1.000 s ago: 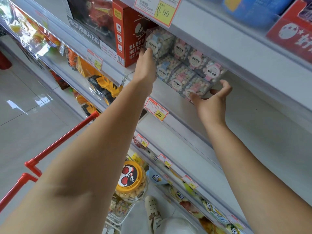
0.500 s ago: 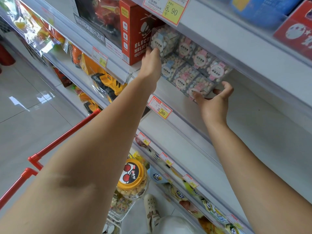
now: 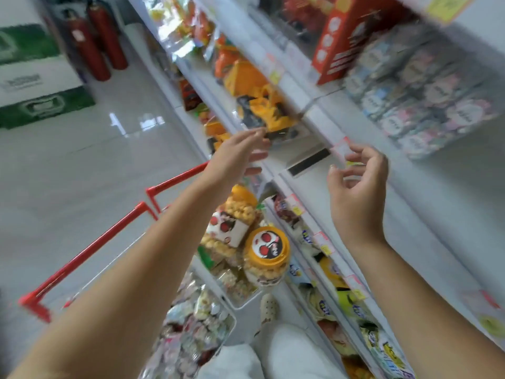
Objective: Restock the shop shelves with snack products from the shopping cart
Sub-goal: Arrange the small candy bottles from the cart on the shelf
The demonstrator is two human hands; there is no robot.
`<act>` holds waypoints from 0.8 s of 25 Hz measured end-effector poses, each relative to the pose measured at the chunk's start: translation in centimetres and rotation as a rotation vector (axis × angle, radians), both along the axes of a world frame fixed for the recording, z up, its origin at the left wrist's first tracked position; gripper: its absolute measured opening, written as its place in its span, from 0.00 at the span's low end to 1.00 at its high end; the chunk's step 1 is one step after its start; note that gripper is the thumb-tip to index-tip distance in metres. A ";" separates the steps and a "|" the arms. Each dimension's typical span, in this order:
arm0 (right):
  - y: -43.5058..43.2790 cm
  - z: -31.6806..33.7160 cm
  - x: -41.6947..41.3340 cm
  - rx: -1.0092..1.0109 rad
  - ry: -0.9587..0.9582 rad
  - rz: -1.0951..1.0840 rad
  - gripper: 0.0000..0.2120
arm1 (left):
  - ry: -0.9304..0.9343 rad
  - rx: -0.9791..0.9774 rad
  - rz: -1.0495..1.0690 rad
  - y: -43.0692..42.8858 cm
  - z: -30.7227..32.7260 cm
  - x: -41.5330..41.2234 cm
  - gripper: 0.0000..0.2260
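Your left fingers [image 3: 255,136] lie nearly straight and a little spread, with nothing between them. Their tips point at the shelf rail just in front of a bagged yellow toy digger [image 3: 263,105]. Your left hand [image 3: 235,160] hangs in the air and touches nothing I can make out.

Your right fingers [image 3: 375,160] curl loosely toward the thumb and also hold nothing. Your right hand [image 3: 358,192] is just beside a red-rimmed price tag [image 3: 341,149] on the rail. Motion blur hides whether a fingertip touches it.

Up and to the right of that hand, the clear boxes of small candies [image 3: 426,99] sit stacked in rows on the shelf with their round labels facing out. They are just right of a red carton [image 3: 344,36], and both hands are apart from them.

Under your forearms, the shopping cart [image 3: 90,246] with its red bars stands close against the shelving. In its far basket an orange-lidded snack jar [image 3: 266,255] stands upright, and a second jar [image 3: 232,220] lies tilted against its left side. The near basket holds a heap of small wrapped sweets [image 3: 191,332].

The lower shelves on the right carry bagged snacks [image 3: 328,272]. Far off on the left, two red fire extinguishers [image 3: 95,42] stand on the floor beside green-and-white cartons [image 3: 35,77].
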State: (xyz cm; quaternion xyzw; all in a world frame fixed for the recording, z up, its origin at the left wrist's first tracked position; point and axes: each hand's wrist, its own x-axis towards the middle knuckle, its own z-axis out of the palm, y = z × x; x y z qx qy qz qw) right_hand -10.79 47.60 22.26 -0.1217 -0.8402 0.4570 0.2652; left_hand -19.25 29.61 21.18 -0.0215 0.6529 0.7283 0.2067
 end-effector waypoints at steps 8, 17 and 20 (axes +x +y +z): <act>-17.4 -14.7 4.5 0.125 -0.828 0.652 0.11 | -0.452 -0.332 0.348 -22.1 -14.8 16.0 0.09; -22.3 -25.9 7.1 0.305 -1.242 0.733 0.19 | -0.713 -0.287 0.490 -25.9 -24.5 25.5 0.09; -23.6 -28.0 6.1 0.554 -1.158 0.886 0.22 | -0.748 -0.336 0.472 -25.3 -27.0 26.6 0.08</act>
